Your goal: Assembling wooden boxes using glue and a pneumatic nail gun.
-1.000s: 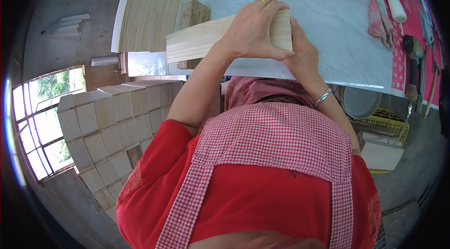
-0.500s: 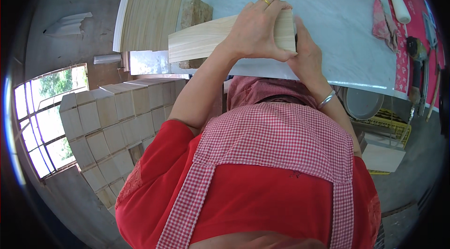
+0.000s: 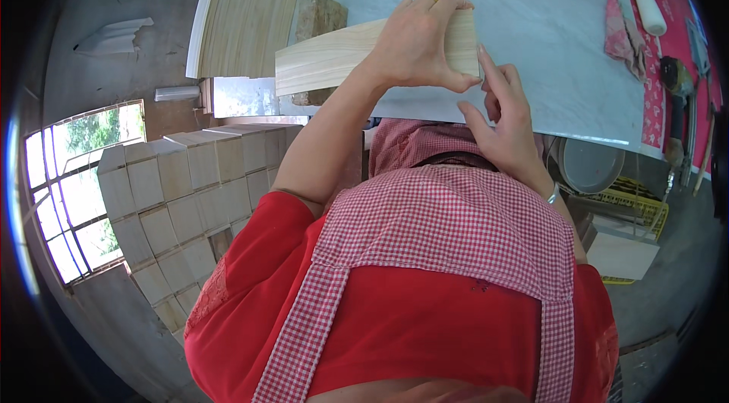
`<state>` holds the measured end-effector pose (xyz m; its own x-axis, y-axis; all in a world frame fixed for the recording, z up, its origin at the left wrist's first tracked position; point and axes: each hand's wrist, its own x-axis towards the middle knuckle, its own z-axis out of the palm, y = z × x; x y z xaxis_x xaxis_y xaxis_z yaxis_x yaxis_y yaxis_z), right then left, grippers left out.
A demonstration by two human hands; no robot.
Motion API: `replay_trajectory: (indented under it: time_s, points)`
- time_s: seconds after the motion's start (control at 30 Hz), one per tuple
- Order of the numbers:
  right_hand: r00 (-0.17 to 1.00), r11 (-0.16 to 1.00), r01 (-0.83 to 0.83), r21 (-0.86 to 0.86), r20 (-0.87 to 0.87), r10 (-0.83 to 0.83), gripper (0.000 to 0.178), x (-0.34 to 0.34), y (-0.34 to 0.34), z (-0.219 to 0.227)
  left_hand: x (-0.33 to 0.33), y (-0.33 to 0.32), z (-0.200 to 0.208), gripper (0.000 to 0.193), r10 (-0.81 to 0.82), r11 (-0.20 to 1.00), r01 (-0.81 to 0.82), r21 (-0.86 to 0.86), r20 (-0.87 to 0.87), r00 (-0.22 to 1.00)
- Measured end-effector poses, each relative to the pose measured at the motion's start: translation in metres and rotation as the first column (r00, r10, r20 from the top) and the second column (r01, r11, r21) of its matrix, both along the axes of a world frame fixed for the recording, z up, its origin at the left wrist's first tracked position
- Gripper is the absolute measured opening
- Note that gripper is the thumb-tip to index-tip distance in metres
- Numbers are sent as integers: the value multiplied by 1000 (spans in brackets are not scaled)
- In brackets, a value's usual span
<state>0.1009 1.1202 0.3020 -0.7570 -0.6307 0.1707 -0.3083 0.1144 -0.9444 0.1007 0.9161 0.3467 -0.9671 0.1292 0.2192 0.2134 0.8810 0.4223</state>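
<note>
A long pale wooden piece [image 3: 330,55], a board or a box side, lies across the near part of the worktable with its left end overhanging. My left hand [image 3: 418,42] is clamped over it near its right end, thumb on the near edge and fingers over the far edge. A rough wooden block [image 3: 319,16] sits partly under the piece. Beside the piece's right end is my right hand [image 3: 505,111], thumb apart and index finger stretched up to that end; its other fingers are bent. I see nothing held in it.
Stacked thin boards [image 3: 247,12] stand at the table's far left. Many wooden boxes [image 3: 178,183] are piled on the left below. On the right lie a pink cloth [image 3: 623,39], a white bottle [image 3: 649,10] and several tools. A round grey basin [image 3: 588,164] sits below the table edge.
My right hand has drawn back nearer to me from the piece's right end, and its thumb and index finger have spread. The left hand keeps its grip on the piece.
</note>
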Motion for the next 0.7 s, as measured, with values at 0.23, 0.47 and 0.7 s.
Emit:
replay_trajectory:
  time_s: [0.23, 0.47, 0.7]
  points:
    - [990, 992, -26, -127, 132, 43, 62, 11, 22, -6, -3, 2, 2, 79, 3, 1000, -4, -5, -21, 1000]
    - [949, 940, 252, -231, -131, -287, 12, -39, 35, -13, -4, 1, 3, 81, -14, 999, 13, 36, 34, 999]
    - [635, 688, 722, 68, -458, -622, 21, -141, 178, -22, 5, 2, 6, 82, 1, 999, -1, 38, 15, 1000]
